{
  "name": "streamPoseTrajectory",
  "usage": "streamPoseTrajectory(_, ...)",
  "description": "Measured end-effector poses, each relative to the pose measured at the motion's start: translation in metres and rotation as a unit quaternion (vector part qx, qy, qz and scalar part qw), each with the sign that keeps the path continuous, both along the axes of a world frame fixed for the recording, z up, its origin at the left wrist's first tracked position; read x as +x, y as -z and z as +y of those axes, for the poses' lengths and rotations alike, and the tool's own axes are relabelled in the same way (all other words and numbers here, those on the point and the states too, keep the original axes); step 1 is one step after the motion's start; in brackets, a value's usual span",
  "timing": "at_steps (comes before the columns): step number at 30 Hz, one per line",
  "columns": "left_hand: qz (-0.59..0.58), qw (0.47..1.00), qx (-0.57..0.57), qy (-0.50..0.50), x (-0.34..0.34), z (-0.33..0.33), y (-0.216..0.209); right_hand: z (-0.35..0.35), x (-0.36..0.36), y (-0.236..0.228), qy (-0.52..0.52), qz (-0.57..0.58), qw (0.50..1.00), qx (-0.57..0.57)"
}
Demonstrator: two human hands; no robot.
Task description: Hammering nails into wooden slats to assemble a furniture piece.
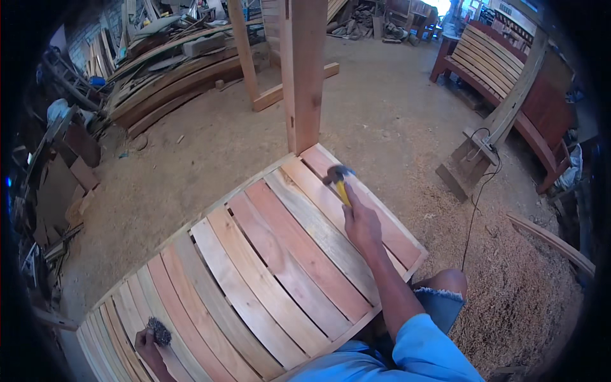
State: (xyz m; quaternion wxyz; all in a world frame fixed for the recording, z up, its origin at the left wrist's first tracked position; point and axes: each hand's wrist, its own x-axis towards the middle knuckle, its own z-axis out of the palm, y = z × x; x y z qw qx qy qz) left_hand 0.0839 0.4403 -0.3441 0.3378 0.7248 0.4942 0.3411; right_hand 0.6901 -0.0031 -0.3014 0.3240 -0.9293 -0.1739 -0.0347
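Observation:
My right hand [364, 224] is wrapped round the yellow handle of a claw hammer [342, 183]. The hammer's dark head is over the far right boards of a slatted wooden panel [280, 258]. At the lower left, my left hand [146, 344] touches the edge of a small heap of dark grey nails [160, 332] lying on the slats. Its fingers are curled together, and what they hold, if anything, is too small to see. The slats are pinkish and pale boards with narrow gaps, set within a thin frame. A thick wooden post [302, 83] stands upright at the panel's far corner.
Stacked timber [178, 89] lies at the far left. A slatted bench [487, 60] stands at the far right, near a leaning wooden prop [509, 108] with a dark cord [471, 229]. Wood shavings [509, 305] cover the floor on the right.

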Motion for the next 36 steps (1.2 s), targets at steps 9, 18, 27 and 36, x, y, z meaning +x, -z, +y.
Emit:
streamPoseTrajectory(9, -0.029, 0.997, 0.075, -0.011, -0.049, 0.026, 0.018, 0.052, 0.100, 0.029, -0.005, -0.017, 0.996, -0.093)
streamPoseTrajectory(18, -0.148, 0.989, 0.027, -0.008, 0.192, -0.048, -0.085, 0.041, 0.115, 0.037, -0.018, -0.043, 0.994, -0.103)
streamPoseTrajectory(27, -0.184, 0.944, -0.076, 0.263, 0.552, -0.139, -0.018, 0.037, 0.111, 0.033, -0.014, -0.009, 0.995, -0.099)
streamPoseTrajectory(36, -0.095, 0.976, 0.052, 0.189, 0.772, -0.209, 0.041, 0.038, 0.110, 0.042, -0.013, -0.006, 0.996, -0.094)
